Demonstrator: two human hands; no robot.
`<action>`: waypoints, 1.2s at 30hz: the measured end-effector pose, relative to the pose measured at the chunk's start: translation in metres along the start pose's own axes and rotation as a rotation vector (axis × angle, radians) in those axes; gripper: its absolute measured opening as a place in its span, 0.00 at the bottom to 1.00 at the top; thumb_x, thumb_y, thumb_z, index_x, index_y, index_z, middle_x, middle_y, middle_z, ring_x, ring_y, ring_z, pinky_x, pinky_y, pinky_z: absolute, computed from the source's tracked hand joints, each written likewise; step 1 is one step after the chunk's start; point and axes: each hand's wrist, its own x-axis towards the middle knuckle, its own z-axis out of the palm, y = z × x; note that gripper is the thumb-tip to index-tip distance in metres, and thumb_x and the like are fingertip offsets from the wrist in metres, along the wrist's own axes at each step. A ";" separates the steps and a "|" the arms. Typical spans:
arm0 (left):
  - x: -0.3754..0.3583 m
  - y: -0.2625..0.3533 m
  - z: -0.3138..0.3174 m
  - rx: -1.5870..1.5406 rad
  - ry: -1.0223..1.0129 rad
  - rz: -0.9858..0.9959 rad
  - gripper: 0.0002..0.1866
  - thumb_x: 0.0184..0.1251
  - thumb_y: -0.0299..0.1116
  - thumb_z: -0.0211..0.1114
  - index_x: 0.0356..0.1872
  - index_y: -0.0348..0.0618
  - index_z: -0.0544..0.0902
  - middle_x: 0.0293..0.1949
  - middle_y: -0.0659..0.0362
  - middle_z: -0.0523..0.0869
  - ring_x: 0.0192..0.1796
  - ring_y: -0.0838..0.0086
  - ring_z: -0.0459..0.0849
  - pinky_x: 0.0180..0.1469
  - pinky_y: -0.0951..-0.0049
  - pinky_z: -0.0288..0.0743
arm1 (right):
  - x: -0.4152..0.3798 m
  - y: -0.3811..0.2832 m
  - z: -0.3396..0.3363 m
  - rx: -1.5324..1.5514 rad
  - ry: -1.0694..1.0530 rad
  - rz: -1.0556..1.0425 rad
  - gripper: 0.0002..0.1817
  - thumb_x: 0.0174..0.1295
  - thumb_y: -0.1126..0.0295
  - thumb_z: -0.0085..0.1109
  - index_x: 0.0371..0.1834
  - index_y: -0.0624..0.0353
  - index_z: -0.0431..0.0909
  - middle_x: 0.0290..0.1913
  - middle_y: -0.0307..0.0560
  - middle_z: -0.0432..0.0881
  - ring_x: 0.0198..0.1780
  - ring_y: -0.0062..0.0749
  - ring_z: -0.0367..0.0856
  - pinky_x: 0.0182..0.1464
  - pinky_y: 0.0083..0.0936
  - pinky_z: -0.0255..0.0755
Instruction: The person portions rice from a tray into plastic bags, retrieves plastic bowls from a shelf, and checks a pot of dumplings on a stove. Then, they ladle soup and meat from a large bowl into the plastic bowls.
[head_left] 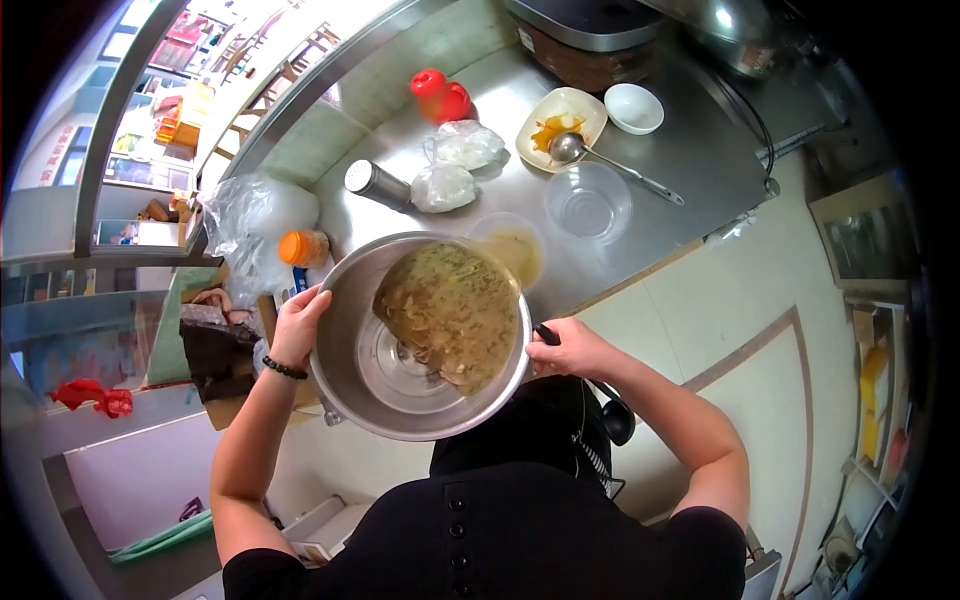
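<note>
A large metal pot point(350, 390) is tilted over the counter's front edge, with brownish broth and meat pieces point(455, 310) gathered toward its far right side. My left hand point(298, 328) grips the pot's left rim, a dark beaded bracelet on the wrist. On the right, my right hand point(572, 350) is closed round a black handle at the pot's right rim. Just beyond the pot stands a clear round container point(520, 245) with cloudy yellowish liquid in it. Beside it is another clear round container point(588, 203), which looks empty. Whether liquid is flowing from the pot cannot be made out.
The steel counter point(700, 170) also bears a cream dish point(590, 105) with sauce and a ladle point(640, 180), a white bowl point(634, 108), plastic bags point(465, 145), a shaker point(378, 185), a red container point(440, 97) and an orange-lidded jar point(303, 248). A black ladle point(617, 422) hangs below my right hand.
</note>
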 end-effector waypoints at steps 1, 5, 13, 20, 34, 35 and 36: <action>-0.002 0.001 0.000 -0.003 0.006 0.002 0.14 0.62 0.31 0.54 0.46 0.34 0.76 0.37 0.63 0.80 0.36 0.82 0.78 0.39 0.83 0.71 | 0.000 -0.001 0.000 -0.005 -0.005 -0.002 0.13 0.54 0.63 0.55 0.20 0.62 0.74 0.19 0.37 0.77 0.20 0.17 0.69 0.23 0.17 0.63; -0.008 0.003 -0.001 -0.037 -0.002 -0.001 0.13 0.62 0.30 0.54 0.45 0.34 0.76 0.37 0.63 0.80 0.36 0.82 0.78 0.39 0.84 0.71 | 0.002 -0.004 0.000 0.005 -0.031 -0.003 0.13 0.53 0.63 0.55 0.20 0.61 0.74 0.19 0.37 0.77 0.20 0.16 0.69 0.22 0.16 0.63; -0.016 0.003 -0.004 -0.036 0.019 0.012 0.13 0.62 0.29 0.54 0.46 0.34 0.76 0.37 0.62 0.81 0.36 0.82 0.78 0.39 0.83 0.71 | 0.002 -0.009 0.002 0.003 -0.073 0.004 0.13 0.54 0.63 0.54 0.19 0.61 0.73 0.19 0.37 0.76 0.20 0.17 0.69 0.23 0.17 0.63; -0.020 -0.002 -0.007 -0.076 0.021 0.011 0.13 0.62 0.30 0.54 0.45 0.34 0.76 0.37 0.62 0.81 0.36 0.82 0.78 0.39 0.83 0.71 | 0.004 -0.007 0.002 -0.007 -0.069 0.022 0.14 0.54 0.63 0.54 0.19 0.61 0.73 0.20 0.38 0.77 0.21 0.18 0.71 0.24 0.17 0.65; -0.016 -0.007 0.012 -0.124 0.037 0.089 0.16 0.63 0.31 0.54 0.49 0.32 0.74 0.42 0.61 0.80 0.41 0.81 0.77 0.44 0.82 0.69 | -0.006 -0.010 -0.013 -0.039 0.084 -0.062 0.11 0.53 0.64 0.54 0.22 0.62 0.73 0.20 0.38 0.76 0.22 0.18 0.70 0.24 0.19 0.64; -0.016 -0.002 0.015 -0.123 0.029 0.092 0.16 0.63 0.31 0.54 0.49 0.32 0.74 0.42 0.61 0.80 0.41 0.81 0.77 0.44 0.82 0.69 | -0.009 -0.012 -0.015 -0.056 0.094 -0.100 0.11 0.53 0.64 0.54 0.22 0.61 0.73 0.19 0.37 0.76 0.21 0.18 0.69 0.23 0.19 0.64; -0.014 0.003 0.018 -0.126 0.008 0.099 0.16 0.63 0.31 0.54 0.49 0.32 0.74 0.42 0.61 0.80 0.41 0.81 0.77 0.44 0.82 0.69 | -0.014 -0.014 -0.018 -0.032 0.095 -0.072 0.11 0.53 0.64 0.54 0.22 0.61 0.72 0.19 0.37 0.75 0.20 0.17 0.68 0.21 0.17 0.62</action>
